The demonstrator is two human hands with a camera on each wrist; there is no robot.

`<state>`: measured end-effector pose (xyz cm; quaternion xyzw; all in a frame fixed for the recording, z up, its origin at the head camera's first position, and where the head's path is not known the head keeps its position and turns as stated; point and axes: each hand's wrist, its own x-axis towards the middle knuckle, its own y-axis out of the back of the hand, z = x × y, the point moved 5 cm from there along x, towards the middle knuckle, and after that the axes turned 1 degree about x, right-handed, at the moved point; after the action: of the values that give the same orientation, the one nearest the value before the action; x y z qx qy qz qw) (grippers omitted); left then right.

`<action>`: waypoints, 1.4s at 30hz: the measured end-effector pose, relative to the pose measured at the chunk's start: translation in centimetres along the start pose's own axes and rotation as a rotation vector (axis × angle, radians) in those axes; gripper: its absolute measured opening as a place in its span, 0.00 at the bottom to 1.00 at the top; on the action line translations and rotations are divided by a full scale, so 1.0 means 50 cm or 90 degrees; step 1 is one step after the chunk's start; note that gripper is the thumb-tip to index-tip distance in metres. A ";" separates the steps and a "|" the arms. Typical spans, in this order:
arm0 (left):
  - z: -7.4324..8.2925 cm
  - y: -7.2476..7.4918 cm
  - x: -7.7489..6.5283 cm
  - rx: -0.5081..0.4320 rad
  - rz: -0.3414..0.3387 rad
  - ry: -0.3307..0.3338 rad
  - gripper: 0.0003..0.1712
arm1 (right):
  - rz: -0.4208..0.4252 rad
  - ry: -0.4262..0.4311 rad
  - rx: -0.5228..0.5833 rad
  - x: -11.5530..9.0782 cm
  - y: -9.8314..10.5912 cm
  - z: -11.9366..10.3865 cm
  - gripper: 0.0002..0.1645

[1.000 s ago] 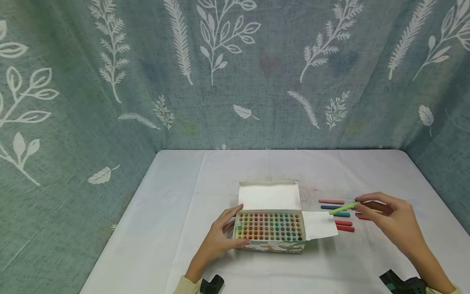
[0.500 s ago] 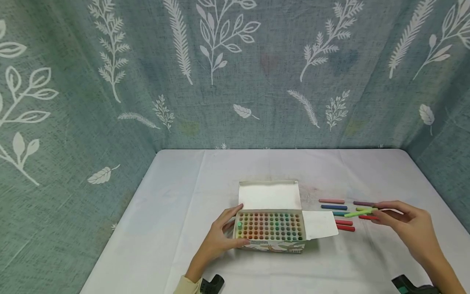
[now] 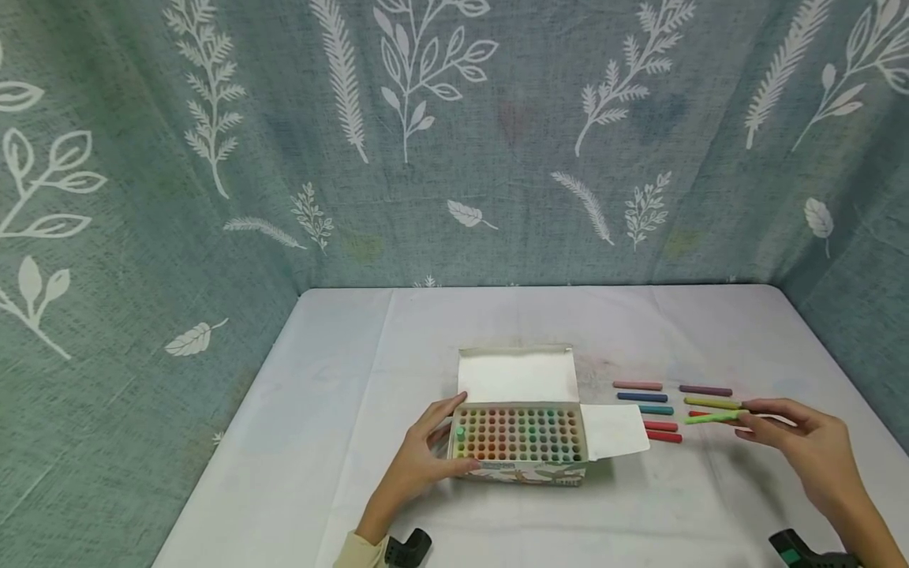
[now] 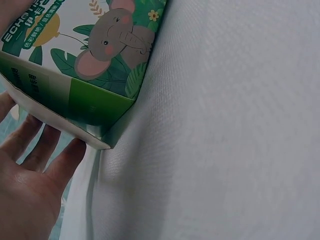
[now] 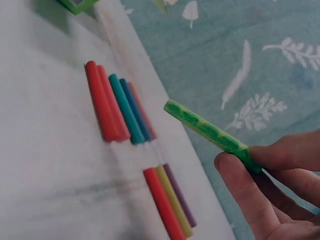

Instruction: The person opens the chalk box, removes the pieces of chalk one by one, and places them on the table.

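Note:
My left hand (image 3: pixel 417 457) grips the left end of an open chalk box (image 3: pixel 529 472), thumb along the front edge and fingers at the far side. Inside is a grid of coloured round spots, with one green chalk end (image 3: pixel 460 433) standing up at the left. To the right, my right hand (image 3: pixel 806 442) pinches a light green chalk (image 5: pixel 210 131) between thumb and fingertips, above the table. Just under it lie a red chalk (image 5: pixel 164 202), a yellow-green chalk (image 3: pixel 710 403) and a purple chalk (image 3: pixel 705 390), side by side.
Between box and right hand lies another row of chalks, including a blue chalk (image 3: pixel 642 397) and a teal chalk (image 3: pixel 655 410). The box's white side flap (image 3: pixel 616 431) covers some of their ends. A leaf-patterned curtain (image 3: pixel 525 197) borders the white table (image 3: pixel 355 339).
Holding the light green chalk, my right hand has moved right and toward the table front, uncovering the purple, yellow-green and red chalks. The left hand stays on the box.

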<state>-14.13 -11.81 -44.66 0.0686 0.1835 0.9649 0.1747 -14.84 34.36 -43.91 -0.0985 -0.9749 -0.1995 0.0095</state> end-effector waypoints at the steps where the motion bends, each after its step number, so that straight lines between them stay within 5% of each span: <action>1: 0.000 0.000 0.000 0.000 0.000 -0.001 0.49 | 0.003 -0.007 -0.003 0.001 0.001 0.007 0.21; 8: 0.002 0.001 0.001 -0.006 -0.002 0.005 0.49 | 0.018 -0.082 -0.055 0.005 0.014 0.053 0.25; 18: 0.004 0.000 0.003 -0.022 -0.011 0.002 0.49 | 0.033 -0.226 -0.170 0.034 0.032 0.223 0.37; 29: 0.003 0.000 0.000 -0.022 -0.005 0.006 0.49 | 0.025 -0.172 -0.182 0.026 0.016 0.209 0.26; 42: 0.002 0.000 0.000 -0.013 -0.006 -0.002 0.49 | 0.018 -0.147 -0.218 0.032 0.013 0.204 0.25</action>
<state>-14.10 -11.79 -44.56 0.0675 0.1737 0.9658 0.1802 -16.06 39.25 -52.95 -0.1349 -0.9199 -0.3494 -0.1164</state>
